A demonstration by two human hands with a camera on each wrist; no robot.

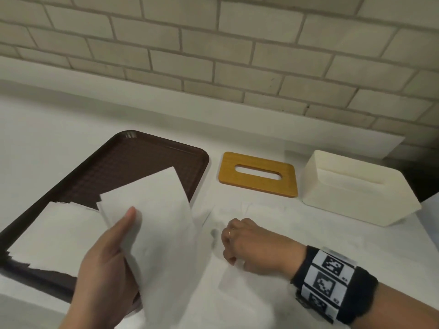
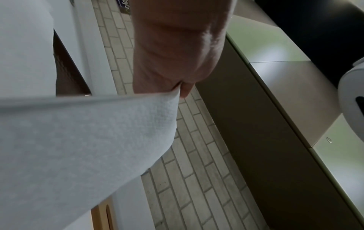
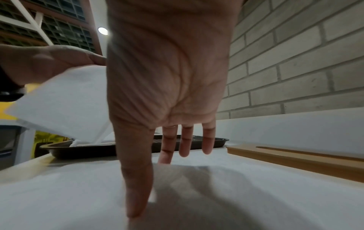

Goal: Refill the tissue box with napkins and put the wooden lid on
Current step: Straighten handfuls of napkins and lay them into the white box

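My left hand [image 1: 118,236] grips a white napkin [image 1: 154,210] between thumb and fingers, lifted over the near right part of the brown tray [image 1: 142,157]. The left wrist view shows that napkin [image 2: 78,147] pinched under the thumb [image 2: 173,54]. My right hand [image 1: 247,245] rests with straight fingers [image 3: 185,140] pointing down on napkins spread on the counter [image 1: 237,293]. A stack of napkins [image 1: 54,233] lies on the tray. The wooden lid [image 1: 228,172] with its slot lies flat beyond my right hand. The cream tissue box [image 1: 356,203] stands open at the right.
A brick wall [image 1: 213,55] runs along the back of the white counter [image 1: 71,119]. The counter's front edge is near my left forearm. A dark gap lies behind and right of the box.
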